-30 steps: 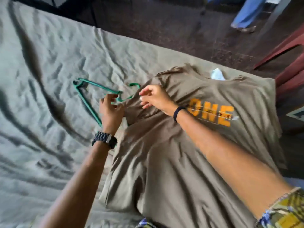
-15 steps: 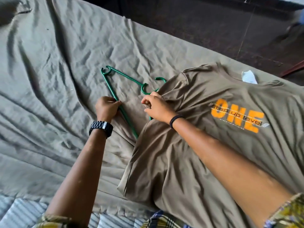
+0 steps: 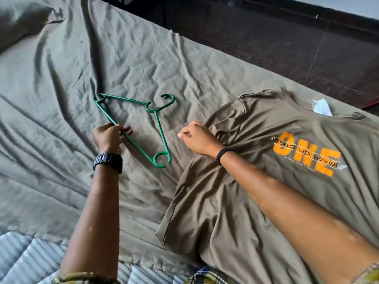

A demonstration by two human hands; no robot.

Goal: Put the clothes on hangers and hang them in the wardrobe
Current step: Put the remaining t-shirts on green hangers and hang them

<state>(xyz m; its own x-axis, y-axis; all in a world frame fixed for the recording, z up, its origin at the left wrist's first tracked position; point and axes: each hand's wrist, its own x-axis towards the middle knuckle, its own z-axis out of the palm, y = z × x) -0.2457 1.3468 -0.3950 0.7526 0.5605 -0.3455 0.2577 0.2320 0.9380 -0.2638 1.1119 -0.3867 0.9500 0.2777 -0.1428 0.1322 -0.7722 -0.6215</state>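
Note:
A brown t-shirt (image 3: 256, 201) with an orange "ONE" print lies flat on the bed, its collar toward the far right. A green plastic hanger (image 3: 158, 128) lies wholly uncovered on the sheet to the shirt's left. My left hand (image 3: 109, 136) grips the hanger's long bottom bar between thumb and fingers. My right hand (image 3: 198, 138) is loosely curled at the bunched sleeve edge of the t-shirt; whether it pinches the cloth is hidden.
A wrinkled grey-green sheet (image 3: 82, 68) covers the bed. The far bed edge borders a dark floor (image 3: 266, 48). A white tag (image 3: 322, 106) sticks out at the shirt's collar. Striped fabric (image 3: 24, 259) shows at the near left.
The hanger has come out from under the shirt's sleeve and now lies free on the sheet. My left hand slid along its bar. My right hand has drawn back from the hanger.

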